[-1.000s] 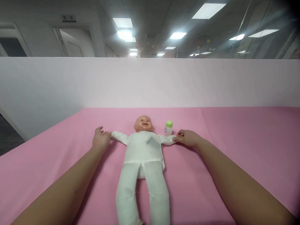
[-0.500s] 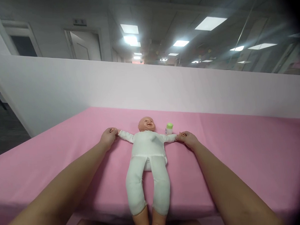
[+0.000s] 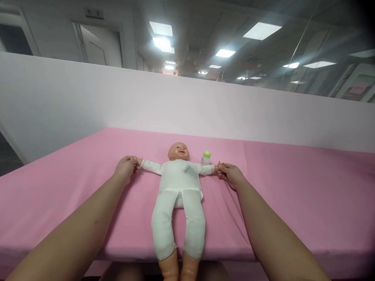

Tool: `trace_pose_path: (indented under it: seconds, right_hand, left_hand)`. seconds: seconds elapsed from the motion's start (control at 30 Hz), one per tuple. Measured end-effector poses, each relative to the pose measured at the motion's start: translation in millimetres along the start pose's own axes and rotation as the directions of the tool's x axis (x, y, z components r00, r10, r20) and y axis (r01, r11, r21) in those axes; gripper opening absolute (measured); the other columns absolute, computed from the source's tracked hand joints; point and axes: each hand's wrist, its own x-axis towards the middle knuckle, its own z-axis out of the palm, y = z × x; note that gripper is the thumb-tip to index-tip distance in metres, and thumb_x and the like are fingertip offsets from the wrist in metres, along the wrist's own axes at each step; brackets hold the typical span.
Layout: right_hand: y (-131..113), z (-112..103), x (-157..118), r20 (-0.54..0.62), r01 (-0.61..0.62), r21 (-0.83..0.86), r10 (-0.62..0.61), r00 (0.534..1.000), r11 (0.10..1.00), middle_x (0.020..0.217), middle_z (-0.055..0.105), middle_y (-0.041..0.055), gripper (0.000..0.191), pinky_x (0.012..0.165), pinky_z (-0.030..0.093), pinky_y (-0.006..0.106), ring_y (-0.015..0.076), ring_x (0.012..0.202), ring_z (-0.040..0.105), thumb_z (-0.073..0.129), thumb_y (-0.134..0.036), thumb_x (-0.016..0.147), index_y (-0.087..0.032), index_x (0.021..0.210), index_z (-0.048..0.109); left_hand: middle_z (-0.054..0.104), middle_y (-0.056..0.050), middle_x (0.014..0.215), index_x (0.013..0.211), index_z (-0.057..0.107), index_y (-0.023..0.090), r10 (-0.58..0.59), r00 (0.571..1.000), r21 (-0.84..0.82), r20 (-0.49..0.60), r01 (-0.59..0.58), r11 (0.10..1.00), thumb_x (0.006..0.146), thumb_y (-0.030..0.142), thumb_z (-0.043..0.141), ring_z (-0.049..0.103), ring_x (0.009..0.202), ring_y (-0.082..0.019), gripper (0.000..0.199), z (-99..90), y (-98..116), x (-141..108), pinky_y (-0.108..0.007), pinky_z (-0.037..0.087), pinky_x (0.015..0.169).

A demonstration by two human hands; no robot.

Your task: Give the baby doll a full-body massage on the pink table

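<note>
A baby doll point(image 3: 180, 177) with a white cloth body lies on its back on the pink-covered table point(image 3: 126, 233), its lower legs hanging past the front edge. Both of its arms are stretched out sideways. My left hand point(image 3: 126, 169) is closed around the doll's hand on the left side. On the other side, my right hand point(image 3: 231, 174) pinches the doll's other hand, whose small fingers show above mine. Just behind the doll's right-side arm stands a small bottle point(image 3: 206, 158) with a green cap.
A white partition point(image 3: 180, 102) runs along the back and left of the table. Beyond it are a half-open door point(image 3: 94, 45) and lit ceiling panels point(image 3: 263, 31). My legs are under the table's front edge.
The view has shifted slightly, so the doll and bottle appear a little further left and higher. Both hands keep hold of the doll's hands, with its arms still spread.
</note>
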Motion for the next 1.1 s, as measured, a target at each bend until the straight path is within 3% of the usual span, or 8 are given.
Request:
trace_pose_path:
  seconds: [0.2,0.37,0.53,0.67,0.8,0.93,1.1]
  right_hand:
    - [1.9,-1.3,-0.7,0.021,-0.017,0.076,0.015,1.000,0.997,0.086,0.072,0.0044,0.027,0.068,0.063,0.019,0.0103,0.069,0.066,0.089,-0.034,0.078,-0.017,0.093,0.074]
    - [4.0,-1.2,-0.8,0.004,-0.009,0.035,0.009,1.000,0.999,0.074,0.068,0.0006,0.035,0.053,0.057,0.019,0.0102,0.060,0.062,0.092,-0.033,0.072,-0.019,0.095,0.070]
    - [3.9,3.2,-1.9,-0.012,0.024,-0.011,-0.024,1.000,1.000,0.069,0.065,-0.0015,0.041,0.044,0.047,0.019,0.0093,0.054,0.055,0.093,-0.043,0.068,-0.020,0.084,0.063]
    - [0.0,5.9,-4.5,-0.035,0.023,-0.025,-0.024,0.999,0.999,0.065,0.062,-0.0006,0.040,0.043,0.045,0.021,0.0096,0.051,0.051,0.083,-0.054,0.079,-0.020,0.080,0.063]
    - [-2.1,4.9,-4.6,-0.067,-0.009,-0.011,0.008,0.998,1.000,0.068,0.064,0.0019,0.026,0.044,0.049,0.021,0.0103,0.052,0.053,0.076,-0.042,0.088,-0.019,0.084,0.066]
    - [-3.4,1.9,-5.1,-0.051,-0.052,0.030,0.054,0.997,0.998,0.080,0.070,0.0049,0.012,0.056,0.060,0.022,0.0114,0.060,0.063,0.074,-0.026,0.089,-0.018,0.096,0.068]
    - [-4.8,-4.2,-7.1,0.065,-0.085,0.101,0.079,0.995,0.991,0.106,0.074,0.0084,0.039,0.080,0.067,0.027,0.0188,0.093,0.075,0.080,-0.012,0.080,-0.021,0.115,0.066]
  left_hand:
    - [0.063,-0.003,0.068,0.088,0.061,0.017,-0.026,1.000,-0.011,-0.014,0.025,1.000,0.061,0.014,0.063,0.059,0.055,-0.016,0.027,1.4,-3.3,6.4,-0.027,0.047,0.050]
    - [0.061,-0.002,0.064,0.083,0.060,0.019,-0.021,1.000,0.033,-0.014,0.021,0.999,0.063,0.019,0.069,0.055,0.052,-0.016,0.022,-2.1,-6.5,7.3,-0.025,0.041,0.045]
    - [0.057,0.001,0.061,0.079,0.057,0.021,0.007,1.000,0.048,-0.013,-0.006,0.999,0.067,0.030,0.076,0.050,0.049,-0.014,0.024,-4.3,-7.4,6.1,-0.025,0.036,0.044]
    - [0.061,-0.002,0.063,0.083,0.063,0.019,-0.008,1.000,0.038,-0.025,0.009,0.999,0.071,0.028,0.072,0.054,0.051,-0.016,0.018,-3.1,-9.3,8.5,-0.026,0.041,0.046]
    - [0.068,-0.007,0.072,0.095,0.067,0.016,-0.037,0.999,0.000,-0.030,0.037,0.999,0.072,0.019,0.067,0.062,0.056,-0.019,0.023,-1.6,-12.0,12.4,-0.029,0.048,0.050]
    - [0.069,-0.008,0.077,0.101,0.065,0.015,-0.046,0.999,-0.047,-0.006,0.045,0.998,0.071,0.013,0.068,0.064,0.057,-0.018,0.030,-1.0,-12.8,13.2,-0.030,0.053,0.054]
    - [0.069,-0.008,0.078,0.105,0.063,0.015,-0.034,0.999,-0.062,0.035,0.036,0.997,0.069,0.009,0.068,0.065,0.058,-0.018,0.036,-1.4,-12.3,10.2,-0.031,0.055,0.056]
